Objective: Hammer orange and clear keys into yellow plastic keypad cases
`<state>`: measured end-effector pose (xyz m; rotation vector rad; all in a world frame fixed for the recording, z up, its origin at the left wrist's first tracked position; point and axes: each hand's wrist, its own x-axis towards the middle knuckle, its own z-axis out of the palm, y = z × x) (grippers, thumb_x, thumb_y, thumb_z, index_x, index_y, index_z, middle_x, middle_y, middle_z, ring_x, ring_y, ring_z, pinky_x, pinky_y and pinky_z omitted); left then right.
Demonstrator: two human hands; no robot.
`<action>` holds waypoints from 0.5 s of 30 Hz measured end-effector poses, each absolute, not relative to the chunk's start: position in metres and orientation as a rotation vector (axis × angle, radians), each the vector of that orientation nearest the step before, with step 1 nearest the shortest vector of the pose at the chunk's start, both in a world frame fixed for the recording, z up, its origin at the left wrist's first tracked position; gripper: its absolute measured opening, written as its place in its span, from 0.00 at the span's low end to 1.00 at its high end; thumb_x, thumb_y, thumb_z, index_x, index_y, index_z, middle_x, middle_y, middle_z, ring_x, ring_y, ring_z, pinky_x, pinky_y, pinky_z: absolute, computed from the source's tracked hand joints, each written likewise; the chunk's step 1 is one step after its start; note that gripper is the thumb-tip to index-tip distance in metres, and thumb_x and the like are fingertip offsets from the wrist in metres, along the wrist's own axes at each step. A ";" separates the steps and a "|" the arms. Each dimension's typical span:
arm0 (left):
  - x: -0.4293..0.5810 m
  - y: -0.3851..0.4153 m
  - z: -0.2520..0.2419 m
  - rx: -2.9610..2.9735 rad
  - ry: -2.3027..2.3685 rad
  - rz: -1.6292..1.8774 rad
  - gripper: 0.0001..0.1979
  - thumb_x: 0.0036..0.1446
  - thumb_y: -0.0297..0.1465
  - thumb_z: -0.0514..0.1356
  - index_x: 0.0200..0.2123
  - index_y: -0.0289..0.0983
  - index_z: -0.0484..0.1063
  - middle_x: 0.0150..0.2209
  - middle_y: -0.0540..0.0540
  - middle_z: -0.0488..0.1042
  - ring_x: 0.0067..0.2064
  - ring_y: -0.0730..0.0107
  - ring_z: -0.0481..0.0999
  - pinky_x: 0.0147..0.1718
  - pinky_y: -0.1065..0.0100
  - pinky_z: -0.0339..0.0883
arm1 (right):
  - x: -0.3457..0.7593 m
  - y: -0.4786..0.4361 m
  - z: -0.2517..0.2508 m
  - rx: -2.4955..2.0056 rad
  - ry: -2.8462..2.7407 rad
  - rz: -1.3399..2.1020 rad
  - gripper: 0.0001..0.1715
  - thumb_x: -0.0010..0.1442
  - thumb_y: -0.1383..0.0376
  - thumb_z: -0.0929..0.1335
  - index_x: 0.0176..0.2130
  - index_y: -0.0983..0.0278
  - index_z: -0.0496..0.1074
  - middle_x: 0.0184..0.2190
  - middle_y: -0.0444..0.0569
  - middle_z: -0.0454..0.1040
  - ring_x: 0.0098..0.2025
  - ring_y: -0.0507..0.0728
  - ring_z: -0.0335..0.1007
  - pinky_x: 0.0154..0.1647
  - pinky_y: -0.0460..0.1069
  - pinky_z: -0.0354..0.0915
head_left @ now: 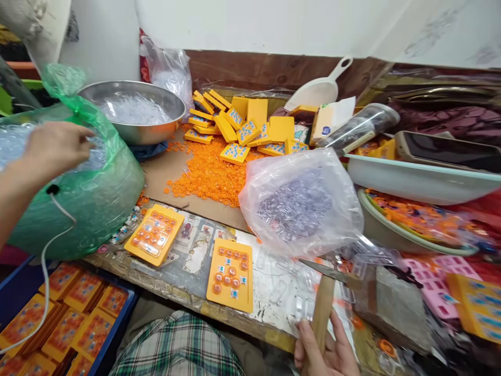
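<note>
My left hand (58,145) is over the mouth of a green plastic bag (113,193) full of clear plastic pieces (13,138). Its fingers are curled together, and what they hold, if anything, does not show. At the lower right, my right hand (323,350) grips the wooden handle of a hammer (324,303), its thin metal head pointing left. Between the hands, a yellow plastic panel (248,271) lies on the bench edge, with orange rings and small blue-white pieces in it. Left of it sits another yellow panel (151,253), with a clear cover over part of its face.
Orange rings (211,172) and piled yellow panels (248,128) cover the bench's back. A translucent bag of clear parts (297,209) stands at centre right, beside a metal block (399,308). A steel bowl (135,125) is at back left; a blue crate (121,313) holds stacked panels.
</note>
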<state>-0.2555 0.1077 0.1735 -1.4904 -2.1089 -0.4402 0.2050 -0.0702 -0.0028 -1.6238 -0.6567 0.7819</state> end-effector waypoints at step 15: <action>-0.066 -0.004 -0.047 -2.665 -1.578 -1.231 0.17 0.59 0.20 0.52 0.46 0.39 0.74 0.39 0.42 0.78 0.41 0.65 0.77 0.41 0.63 0.75 | 0.205 -0.080 -0.011 -1.737 -0.711 0.748 0.46 0.51 0.55 0.73 0.63 0.64 0.58 0.21 0.39 0.69 0.17 0.47 0.56 0.16 0.42 0.58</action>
